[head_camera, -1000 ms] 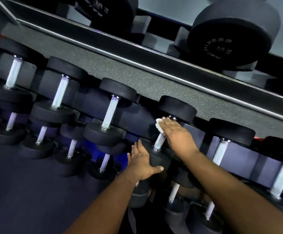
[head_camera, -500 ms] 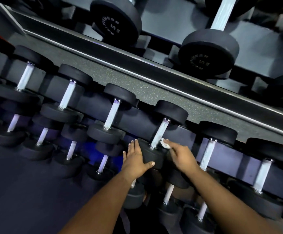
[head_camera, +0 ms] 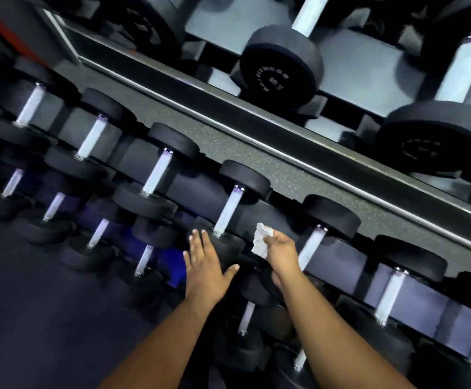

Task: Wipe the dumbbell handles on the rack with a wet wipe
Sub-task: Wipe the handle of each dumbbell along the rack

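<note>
Resting flat with fingers straight, left hand (head_camera: 204,265) on a dumbbell's near head (head_camera: 225,247), right hand (head_camera: 280,252) pinching a crumpled white wet wipe (head_camera: 260,239) between two chrome dumbbell handles (head_camera: 228,211) on the rack (head_camera: 256,214), both forearms extended forward.

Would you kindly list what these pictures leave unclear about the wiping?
Head view only:
- Wet wipe: crumpled in the right hand; its grip hides the rest.
- Nearest handle: partly hidden by that hand.
- Dumbbell head under the left hand: contact unclear.
- Weight markings: blurred.
</note>
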`<state>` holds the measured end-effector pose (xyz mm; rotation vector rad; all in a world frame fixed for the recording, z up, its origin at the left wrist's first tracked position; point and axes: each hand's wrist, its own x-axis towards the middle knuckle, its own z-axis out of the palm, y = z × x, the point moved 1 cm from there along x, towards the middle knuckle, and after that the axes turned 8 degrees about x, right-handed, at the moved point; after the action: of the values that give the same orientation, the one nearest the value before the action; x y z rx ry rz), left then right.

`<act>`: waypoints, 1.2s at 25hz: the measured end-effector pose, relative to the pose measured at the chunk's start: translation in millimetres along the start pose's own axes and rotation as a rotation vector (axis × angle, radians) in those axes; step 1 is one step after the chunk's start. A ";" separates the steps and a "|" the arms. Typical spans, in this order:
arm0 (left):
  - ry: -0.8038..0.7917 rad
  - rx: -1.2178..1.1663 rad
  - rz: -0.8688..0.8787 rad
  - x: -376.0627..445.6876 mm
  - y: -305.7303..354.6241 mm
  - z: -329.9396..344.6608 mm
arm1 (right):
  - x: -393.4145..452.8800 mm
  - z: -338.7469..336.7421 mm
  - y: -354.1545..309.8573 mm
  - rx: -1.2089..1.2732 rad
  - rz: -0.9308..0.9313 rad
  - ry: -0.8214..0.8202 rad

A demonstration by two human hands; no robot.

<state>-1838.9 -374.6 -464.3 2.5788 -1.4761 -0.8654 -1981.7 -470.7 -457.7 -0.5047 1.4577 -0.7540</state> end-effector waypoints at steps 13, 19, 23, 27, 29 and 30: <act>-0.232 -0.135 -0.050 66.3 -19.3 -18.2 | 66.4 123.1 -23.0 0.125 0.111 0.003; -0.286 -0.099 -0.029 66.2 -21.2 -23.1 | 78.4 119.9 -20.4 0.286 0.192 -0.028; -0.279 -0.077 -0.034 66.0 -20.4 -24.1 | 77.1 122.7 -15.0 0.247 0.189 -0.062; -0.286 -0.081 -0.038 65.6 -20.4 -23.9 | 67.9 121.8 -13.2 0.177 0.183 -0.084; -0.277 -0.077 -0.052 67.5 -21.2 -22.0 | 51.8 116.7 -4.7 0.150 0.175 -0.135; -0.289 -0.081 -0.052 67.5 -20.9 -22.3 | 47.8 114.5 3.0 0.148 0.196 -0.150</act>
<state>-1785.4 -422.9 -481.8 2.5274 -1.4052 -1.3233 -1870.4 -518.7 -484.4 -0.2937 1.2803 -0.6479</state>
